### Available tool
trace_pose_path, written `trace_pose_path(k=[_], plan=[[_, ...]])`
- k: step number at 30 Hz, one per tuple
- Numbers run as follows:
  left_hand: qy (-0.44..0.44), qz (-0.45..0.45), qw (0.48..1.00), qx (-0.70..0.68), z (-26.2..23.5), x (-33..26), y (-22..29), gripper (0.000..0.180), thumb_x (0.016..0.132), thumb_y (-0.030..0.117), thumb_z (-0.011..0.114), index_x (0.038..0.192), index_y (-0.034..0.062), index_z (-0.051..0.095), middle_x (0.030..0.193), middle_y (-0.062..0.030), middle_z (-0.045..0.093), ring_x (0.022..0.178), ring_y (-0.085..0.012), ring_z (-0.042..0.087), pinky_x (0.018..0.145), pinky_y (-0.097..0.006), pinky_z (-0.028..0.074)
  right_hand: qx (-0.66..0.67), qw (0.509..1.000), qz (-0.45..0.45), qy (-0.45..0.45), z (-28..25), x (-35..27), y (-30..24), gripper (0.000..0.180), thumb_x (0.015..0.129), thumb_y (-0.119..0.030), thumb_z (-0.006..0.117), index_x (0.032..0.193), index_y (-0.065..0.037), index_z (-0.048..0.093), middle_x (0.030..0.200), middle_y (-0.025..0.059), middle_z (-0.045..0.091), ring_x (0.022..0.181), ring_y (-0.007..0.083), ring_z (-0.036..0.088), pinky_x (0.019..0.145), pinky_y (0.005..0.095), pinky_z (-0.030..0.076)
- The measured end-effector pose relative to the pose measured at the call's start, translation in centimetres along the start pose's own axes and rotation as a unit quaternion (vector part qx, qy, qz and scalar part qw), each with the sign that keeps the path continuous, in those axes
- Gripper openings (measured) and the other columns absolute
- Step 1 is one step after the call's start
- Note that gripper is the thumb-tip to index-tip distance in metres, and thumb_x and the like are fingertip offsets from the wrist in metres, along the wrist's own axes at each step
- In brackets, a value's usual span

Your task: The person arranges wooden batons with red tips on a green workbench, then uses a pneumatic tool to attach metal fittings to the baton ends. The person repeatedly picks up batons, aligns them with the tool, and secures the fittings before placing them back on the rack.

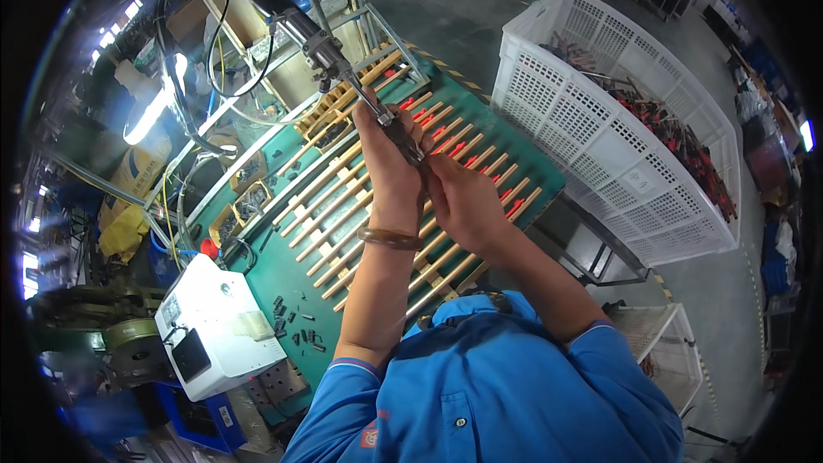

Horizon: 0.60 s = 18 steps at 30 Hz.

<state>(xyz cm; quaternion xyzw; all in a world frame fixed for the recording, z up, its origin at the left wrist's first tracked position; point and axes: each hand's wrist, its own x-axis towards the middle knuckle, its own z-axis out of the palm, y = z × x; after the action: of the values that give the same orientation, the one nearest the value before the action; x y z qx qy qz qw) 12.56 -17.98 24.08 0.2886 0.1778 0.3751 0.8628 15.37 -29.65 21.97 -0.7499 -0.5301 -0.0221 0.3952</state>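
At twelve o'clock, your left hand clamped round the driver, right hand pinched closed by its tip, bare table edge at two.

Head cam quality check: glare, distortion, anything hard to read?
Head view: lamp at left blown out; head view: white machine bright with glare; head view: fisheye bends the rim of the white crate, corners black; head view: left hand and right hand readable, but dark detail between their fingers is hard to make out.
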Motion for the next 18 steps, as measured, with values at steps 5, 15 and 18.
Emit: trace_pose_path(k=[5,15,18], plan=[[0.024,-0.009,1.000,0.003,0.6,-0.2,0.7,0.052,0.088,0.060,0.040,0.070,0.0106,0.042,0.054,0.0018,0.028,0.047,-0.0125,0.028,0.044,-0.028,0.028,0.194,0.981,0.012,0.007,-0.2,0.5,-0.1,0.012,0.092,-0.010,0.047,0.101,-0.002,0.049,0.061,0.0121,0.053,0.054,0.0271,0.055,0.050,0.0378,0.041],[0.008,-0.014,0.997,0.076,1.1,-0.2,1.7,0.059,0.090,0.062,0.033,0.073,0.0071,0.043,0.055,-0.0017,0.036,0.048,-0.0171,0.037,0.046,-0.032,0.035,0.624,0.729,0.229,-0.166,-3.0,1.4,-1.3,0.015,0.096,-0.017,0.043,0.090,-0.004,0.047,0.065,0.0006,0.045,0.042,0.0055,0.036,0.034,0.0202,0.029],[-0.073,-0.037,0.995,0.053,0.5,0.4,3.1,0.060,0.090,0.064,0.028,0.075,0.0079,0.045,0.058,-0.0027,0.042,0.049,-0.0169,0.039,0.045,-0.031,0.036,0.660,0.681,0.256,-0.187,-4.1,1.8,-2.4,0.019,0.097,-0.022,0.042,0.090,-0.005,0.047,0.065,0.0012,0.045,0.043,0.0064,0.036,0.036,0.0209,0.029]])
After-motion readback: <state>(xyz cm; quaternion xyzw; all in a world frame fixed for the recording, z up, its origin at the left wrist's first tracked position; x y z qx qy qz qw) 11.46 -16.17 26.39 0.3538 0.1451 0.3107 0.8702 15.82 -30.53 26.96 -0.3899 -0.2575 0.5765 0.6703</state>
